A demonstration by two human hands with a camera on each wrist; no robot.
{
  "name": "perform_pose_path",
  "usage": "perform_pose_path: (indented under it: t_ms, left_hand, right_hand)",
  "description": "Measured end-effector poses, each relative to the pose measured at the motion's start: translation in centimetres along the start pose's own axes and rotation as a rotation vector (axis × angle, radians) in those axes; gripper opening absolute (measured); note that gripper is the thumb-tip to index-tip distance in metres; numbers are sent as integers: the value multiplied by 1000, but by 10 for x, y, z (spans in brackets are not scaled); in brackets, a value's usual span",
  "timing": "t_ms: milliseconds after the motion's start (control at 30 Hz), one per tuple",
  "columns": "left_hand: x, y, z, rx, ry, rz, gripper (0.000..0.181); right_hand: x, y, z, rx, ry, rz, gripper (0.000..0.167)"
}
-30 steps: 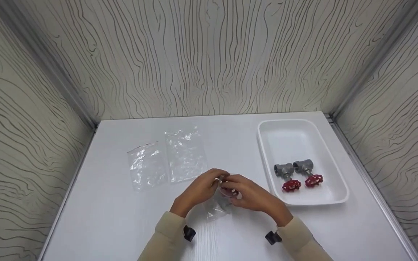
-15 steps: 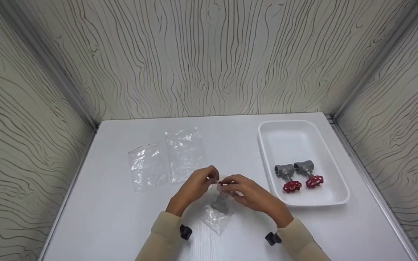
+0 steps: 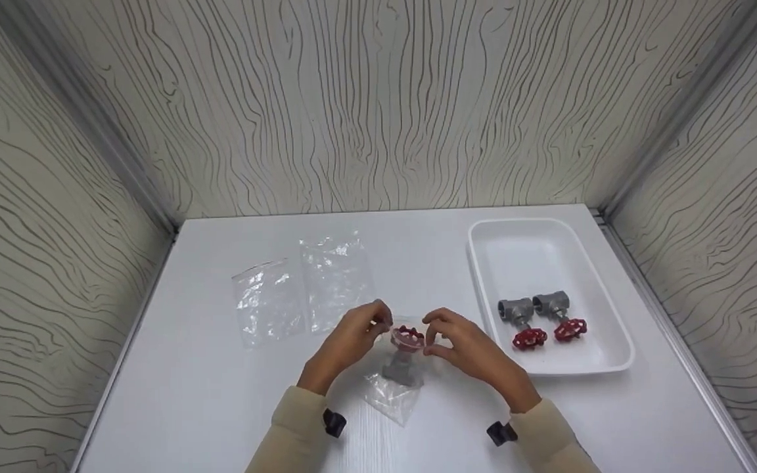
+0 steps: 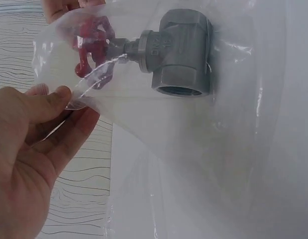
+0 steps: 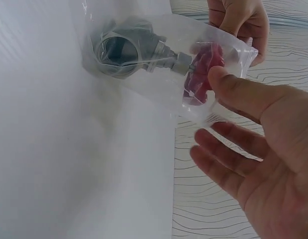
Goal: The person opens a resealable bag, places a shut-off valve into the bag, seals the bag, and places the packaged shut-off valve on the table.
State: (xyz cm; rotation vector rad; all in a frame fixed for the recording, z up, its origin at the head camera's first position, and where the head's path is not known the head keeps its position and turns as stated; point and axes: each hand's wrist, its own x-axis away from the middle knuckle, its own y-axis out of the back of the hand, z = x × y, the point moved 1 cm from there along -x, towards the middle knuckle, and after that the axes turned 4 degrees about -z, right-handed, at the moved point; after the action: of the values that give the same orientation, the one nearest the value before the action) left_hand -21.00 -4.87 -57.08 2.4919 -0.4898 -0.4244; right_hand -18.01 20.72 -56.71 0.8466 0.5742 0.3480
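- Progress: one grey metal valve with a red spoked handwheel (image 4: 178, 55) is already inside a clear plastic bag (image 3: 391, 398). I judge it bagged but not yet sealed, as the bag's mouth gapes around the wheel.
- What I count as left: closing that bag, then probably bagging a second grey valve with a red handwheel (image 3: 518, 309) and a third matching valve (image 3: 552, 302). Both lie in a white rectangular plastic tray (image 3: 526, 253) by the right edge of the white tabletop (image 3: 214, 394).
- Supplies: a smaller-looking flat clear bag (image 3: 267, 305) and a longer flat clear bag (image 3: 336, 282) lie side by side, left of the middle, toward the back edge.
- Grip: on my feed the left hand (image 3: 352, 334) pinches the bag's rim between thumb and fingers. The right hand (image 3: 462, 340) has its fingers spread, its thumb at the plastic beside the wheel; I cannot tell how firmly it touches.
- The valve sits between both hands, mid-tabletop toward the front edge, wheel at the bag's mouth, grey body deeper inside.
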Motion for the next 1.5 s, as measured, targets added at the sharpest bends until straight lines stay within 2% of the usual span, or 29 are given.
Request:
perform_pose_path:
  t_ms: [267, 433, 533, 867, 1233, 1500]
  left_hand:
    - [5, 7, 4, -26, -1, -17, 5]
    - [6, 10, 6, -18, -22, -33, 5]
    - [7, 12, 6, -6, -23, -39, 4]
    - [6, 19, 2, 9, 3, -80, 5]
    - [4, 24, -3, 0, -34, -142, 5]
    - [3, 28, -12, 0, -31, -183, 6]
  right_hand:
    - [-3, 5, -1, -164, -173, 54, 15]
    - [-5, 8, -3, -175, -217, 39, 10]
    - [-6, 8, -3, -151, -221, 6, 8]
    - [-11, 8, -4, -130, -137, -155, 11]
    - [-17, 19, 1, -81, -129, -249, 16]
    - [-23, 27, 5, -80, -97, -332, 17]
